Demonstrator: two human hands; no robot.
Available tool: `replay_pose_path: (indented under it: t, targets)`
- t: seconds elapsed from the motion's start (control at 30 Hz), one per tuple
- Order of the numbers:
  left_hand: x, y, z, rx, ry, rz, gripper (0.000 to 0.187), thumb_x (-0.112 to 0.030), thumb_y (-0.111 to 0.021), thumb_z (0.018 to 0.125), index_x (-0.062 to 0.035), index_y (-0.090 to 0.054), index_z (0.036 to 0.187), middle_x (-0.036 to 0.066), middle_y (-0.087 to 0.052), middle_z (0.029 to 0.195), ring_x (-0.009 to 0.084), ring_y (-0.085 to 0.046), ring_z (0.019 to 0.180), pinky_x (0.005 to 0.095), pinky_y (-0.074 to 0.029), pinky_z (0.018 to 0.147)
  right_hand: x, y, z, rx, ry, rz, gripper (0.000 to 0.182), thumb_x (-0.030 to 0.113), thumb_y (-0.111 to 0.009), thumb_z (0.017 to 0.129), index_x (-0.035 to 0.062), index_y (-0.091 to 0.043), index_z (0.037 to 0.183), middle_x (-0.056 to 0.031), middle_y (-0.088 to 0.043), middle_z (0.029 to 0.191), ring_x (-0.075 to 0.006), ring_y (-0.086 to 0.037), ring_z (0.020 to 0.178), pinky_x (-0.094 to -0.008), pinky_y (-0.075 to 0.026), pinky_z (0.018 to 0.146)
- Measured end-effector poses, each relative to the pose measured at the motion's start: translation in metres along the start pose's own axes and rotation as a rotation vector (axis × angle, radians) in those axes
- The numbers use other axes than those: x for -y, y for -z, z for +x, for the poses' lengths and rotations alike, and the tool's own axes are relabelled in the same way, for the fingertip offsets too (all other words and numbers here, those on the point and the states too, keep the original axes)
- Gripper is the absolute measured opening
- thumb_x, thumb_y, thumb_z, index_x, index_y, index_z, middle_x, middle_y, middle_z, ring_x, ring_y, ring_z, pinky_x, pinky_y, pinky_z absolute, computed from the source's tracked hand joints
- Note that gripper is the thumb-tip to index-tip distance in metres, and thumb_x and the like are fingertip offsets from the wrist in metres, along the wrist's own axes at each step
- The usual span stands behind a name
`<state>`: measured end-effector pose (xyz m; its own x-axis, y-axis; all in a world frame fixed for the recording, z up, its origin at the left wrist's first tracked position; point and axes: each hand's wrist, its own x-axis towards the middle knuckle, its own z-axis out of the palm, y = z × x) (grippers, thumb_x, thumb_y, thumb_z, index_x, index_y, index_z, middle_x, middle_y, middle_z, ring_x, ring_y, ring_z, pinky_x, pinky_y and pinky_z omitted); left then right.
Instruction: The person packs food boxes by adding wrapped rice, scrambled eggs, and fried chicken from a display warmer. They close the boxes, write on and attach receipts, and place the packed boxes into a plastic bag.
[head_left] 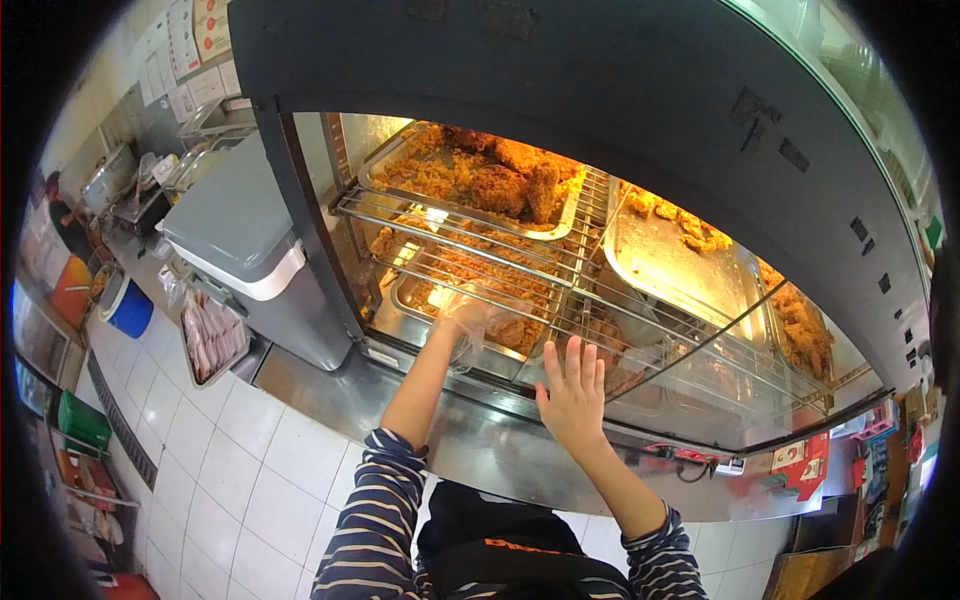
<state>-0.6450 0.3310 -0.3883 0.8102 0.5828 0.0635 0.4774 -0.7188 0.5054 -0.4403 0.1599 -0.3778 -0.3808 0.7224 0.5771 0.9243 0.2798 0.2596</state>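
Note:
My left hand (468, 318), in a thin clear plastic glove or bag, reaches under the wire rack (470, 262) of a lit food warmer. It is at the lower tray (410, 292) of fried chicken (518, 335); its fingers are blurred by plastic and rack bars, so any hold does not show. My bare right hand (574, 395) is held up flat, fingers stretched, at the glass door (690, 365) of the warmer, apparently against it. On the rack above stand a tray of breaded pieces (497, 190) and a tray (680, 265) with a few small fried pieces.
The warmer's dark frame (600, 60) arches over the opening. A steel counter edge (480, 415) runs below it. To the left stand a grey lidded bin (240, 220), a tray of wrapped packets (213, 335) and a blue bucket (130, 308). Another person (65, 215) is at the far left.

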Motion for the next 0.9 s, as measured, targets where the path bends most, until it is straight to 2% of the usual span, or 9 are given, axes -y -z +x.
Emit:
replay_pose_path:
  t: [0.07,0.17,0.2,0.27,0.4,0.57,0.6,0.77,0.9]
  targets:
    - [-0.009,-0.003,0.008,-0.05,0.122,0.104,0.081,-0.022,-0.078,0.063,-0.0283,-0.041,0.136,0.001,-0.046,0.137,0.0219,-0.052,0.113,0.0339,-0.045,0.093,0.001,-0.001,-0.001,-0.012,-0.028,0.037,0.078,0.03,-0.066,0.075,0.019,-0.03,0.143,-0.0148,-0.013,0.151,-0.0346,-0.007,0.14,-0.0461,-0.011,0.111]
    - [0.022,-0.031,0.017,-0.1,0.479,-0.583,0.051,-0.032,-0.055,0.088,-0.0202,-0.042,0.136,0.001,-0.049,0.134,0.0173,-0.049,0.118,0.0299,-0.04,0.099,0.002,-0.003,-0.001,-0.039,-0.057,0.069,0.076,0.028,-0.065,0.076,0.0226,-0.03,0.143,-0.01,-0.016,0.152,-0.0309,-0.011,0.14,-0.0443,-0.012,0.111]
    - [0.04,-0.038,0.012,-0.181,0.217,-0.668,0.047,-0.025,-0.056,0.088,-0.0191,-0.045,0.134,0.003,-0.049,0.133,0.0189,-0.05,0.117,0.0303,-0.04,0.098,0.003,-0.004,-0.001,-0.055,-0.059,0.064,0.076,0.027,-0.065,0.076,0.0228,-0.03,0.143,-0.0096,-0.017,0.152,-0.0307,-0.011,0.14,-0.0443,-0.013,0.111]
    - [0.052,-0.048,0.011,-0.103,0.217,-1.517,0.043,-0.01,-0.055,0.089,-0.0116,-0.048,0.131,0.007,-0.049,0.133,0.0173,-0.049,0.115,0.0292,-0.038,0.098,0.003,-0.004,-0.001,-0.058,-0.06,0.072,0.076,0.026,-0.065,0.075,0.0228,-0.031,0.143,-0.0099,-0.017,0.152,-0.0307,-0.011,0.14,-0.044,-0.011,0.111]
    - [0.018,-0.024,0.01,0.186,0.354,-0.954,0.07,-0.049,-0.07,0.074,-0.0226,-0.046,0.134,0.009,-0.029,0.147,0.0258,-0.02,0.137,0.0597,-0.02,0.105,0.0,-0.008,0.0,-0.068,0.005,-0.03,0.076,0.031,-0.065,0.076,0.018,-0.031,0.142,-0.0184,-0.01,0.151,-0.0375,-0.003,0.14,-0.0484,-0.007,0.111]
    - [0.037,-0.057,0.038,0.377,0.558,-1.123,0.074,-0.052,-0.069,0.072,-0.0248,-0.043,0.136,0.009,-0.018,0.151,0.0283,-0.005,0.14,0.0706,-0.013,0.099,0.0,-0.01,-0.001,-0.079,0.011,-0.039,0.075,0.032,-0.065,0.076,0.0175,-0.032,0.142,-0.0192,-0.01,0.151,-0.0386,-0.004,0.14,-0.0497,-0.008,0.11]
    - [-0.008,-0.034,0.024,0.253,0.638,-1.055,0.063,-0.05,-0.068,0.072,-0.0219,-0.055,0.126,0.008,-0.042,0.139,0.0253,-0.031,0.132,0.0592,-0.032,0.098,0.0,-0.01,0.0,-0.083,0.011,-0.038,0.075,0.032,-0.065,0.076,0.0172,-0.032,0.142,-0.0195,-0.01,0.151,-0.0388,-0.004,0.14,-0.0499,-0.008,0.11]
    - [-0.022,-0.031,0.029,0.144,0.328,-0.24,0.03,-0.017,-0.072,0.056,-0.0056,-0.063,0.083,0.012,-0.064,0.08,0.028,-0.063,0.076,0.0378,-0.049,0.063,0.002,-0.008,0.0,-0.078,-0.012,-0.015,0.073,0.031,-0.064,0.077,0.0195,-0.032,0.142,-0.0161,-0.012,0.151,-0.0363,-0.004,0.14,-0.0477,-0.006,0.111]
    - [-0.031,-0.028,0.031,0.188,0.22,-0.003,0.032,-0.029,-0.068,0.064,-0.0075,-0.065,0.088,0.008,-0.064,0.083,0.0231,-0.06,0.077,0.0346,-0.049,0.066,0.002,-0.01,0.0,-0.087,-0.024,0.03,0.072,0.03,-0.062,0.077,0.0219,-0.032,0.142,-0.0132,-0.014,0.152,-0.0337,-0.004,0.141,-0.0457,-0.003,0.112]
